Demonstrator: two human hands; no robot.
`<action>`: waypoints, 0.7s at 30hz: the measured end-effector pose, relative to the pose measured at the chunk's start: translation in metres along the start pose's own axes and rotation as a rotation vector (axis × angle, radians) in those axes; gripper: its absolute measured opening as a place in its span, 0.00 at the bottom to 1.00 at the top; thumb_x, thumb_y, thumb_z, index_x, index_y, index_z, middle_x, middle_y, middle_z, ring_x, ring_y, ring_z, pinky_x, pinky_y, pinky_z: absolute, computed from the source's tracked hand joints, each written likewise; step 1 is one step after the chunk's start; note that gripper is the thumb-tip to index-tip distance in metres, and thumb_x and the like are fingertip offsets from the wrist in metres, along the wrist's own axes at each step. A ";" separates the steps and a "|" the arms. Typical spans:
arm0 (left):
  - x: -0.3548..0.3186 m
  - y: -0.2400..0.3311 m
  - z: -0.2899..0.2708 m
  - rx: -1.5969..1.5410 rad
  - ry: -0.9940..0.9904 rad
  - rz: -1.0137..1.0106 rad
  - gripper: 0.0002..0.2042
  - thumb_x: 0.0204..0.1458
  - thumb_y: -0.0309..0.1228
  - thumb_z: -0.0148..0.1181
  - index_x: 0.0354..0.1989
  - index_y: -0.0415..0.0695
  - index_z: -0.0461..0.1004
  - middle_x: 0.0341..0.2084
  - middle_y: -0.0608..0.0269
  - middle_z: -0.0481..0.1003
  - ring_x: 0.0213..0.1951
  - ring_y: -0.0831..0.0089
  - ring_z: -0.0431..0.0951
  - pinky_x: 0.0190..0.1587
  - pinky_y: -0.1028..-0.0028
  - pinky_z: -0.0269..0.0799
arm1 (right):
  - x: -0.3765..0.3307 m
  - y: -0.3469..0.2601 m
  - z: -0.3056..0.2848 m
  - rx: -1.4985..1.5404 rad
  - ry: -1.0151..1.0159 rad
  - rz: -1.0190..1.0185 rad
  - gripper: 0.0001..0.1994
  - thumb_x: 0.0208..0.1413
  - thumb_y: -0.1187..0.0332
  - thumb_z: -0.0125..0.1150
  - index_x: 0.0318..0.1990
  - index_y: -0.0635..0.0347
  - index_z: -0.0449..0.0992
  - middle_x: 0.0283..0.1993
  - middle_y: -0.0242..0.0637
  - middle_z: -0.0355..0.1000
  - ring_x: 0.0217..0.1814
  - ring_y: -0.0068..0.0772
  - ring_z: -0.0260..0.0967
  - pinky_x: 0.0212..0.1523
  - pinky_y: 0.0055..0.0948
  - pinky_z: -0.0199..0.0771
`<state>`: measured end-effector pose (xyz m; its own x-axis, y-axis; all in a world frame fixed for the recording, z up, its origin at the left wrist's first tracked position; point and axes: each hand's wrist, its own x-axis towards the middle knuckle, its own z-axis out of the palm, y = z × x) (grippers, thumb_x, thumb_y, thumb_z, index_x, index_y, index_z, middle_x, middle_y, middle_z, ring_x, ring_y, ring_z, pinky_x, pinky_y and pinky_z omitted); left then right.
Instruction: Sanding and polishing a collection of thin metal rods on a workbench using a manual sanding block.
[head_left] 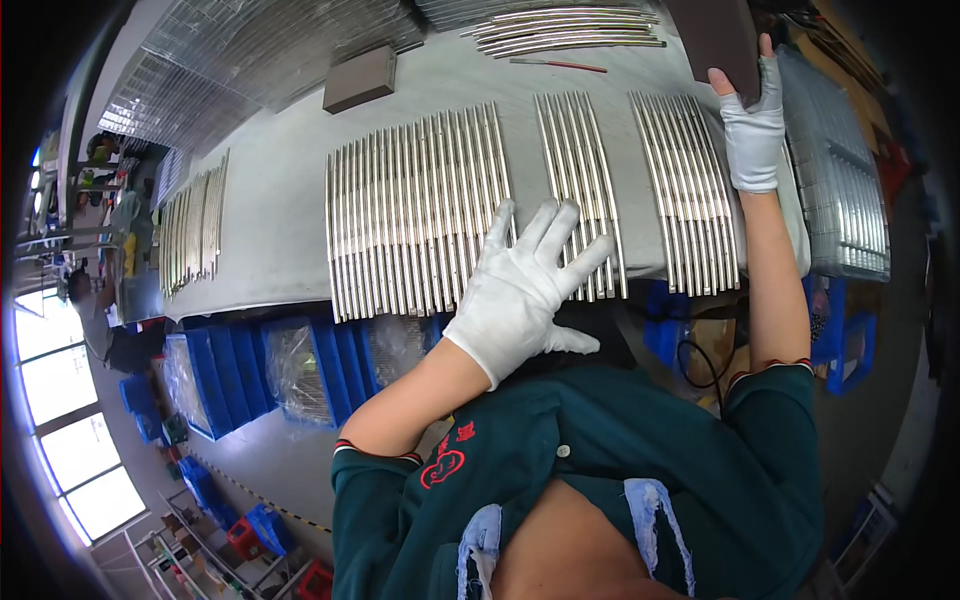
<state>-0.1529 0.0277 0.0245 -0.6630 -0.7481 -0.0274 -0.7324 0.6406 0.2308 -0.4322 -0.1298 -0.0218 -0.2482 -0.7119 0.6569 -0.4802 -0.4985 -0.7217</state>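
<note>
Head view: left hand [525,285] splayed flat on metal rods [575,190] at table edge [250,300]; right hand [752,125] grips brown board [715,40].

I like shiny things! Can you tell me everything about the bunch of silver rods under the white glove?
The middle rod bunch is a row of long, thin, shiny silver rods that look like polished metal. They lie flat, side by side and close together, on the grey table, running away from the person. The near ends reach about to the table's edge. The left hand, in a white glove, rests spread on their near ends. Wider rod rows lie apart on either side.
</note>
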 end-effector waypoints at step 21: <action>0.031 0.018 0.022 -0.124 0.080 0.127 0.50 0.32 0.63 0.63 0.65 0.50 0.57 0.62 0.45 0.59 0.65 0.46 0.55 0.65 0.43 0.44 | 0.000 -0.008 0.004 0.107 -0.025 -0.005 0.37 0.53 0.67 0.67 0.69 0.48 0.55 0.62 0.39 0.64 0.59 0.28 0.65 0.59 0.25 0.65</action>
<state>-0.1900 0.0198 0.0067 -0.7310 -0.6770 0.0856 -0.6155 0.7083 0.3455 -0.4247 -0.1278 -0.0174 -0.2239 -0.7207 0.6561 -0.3884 -0.5514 -0.7383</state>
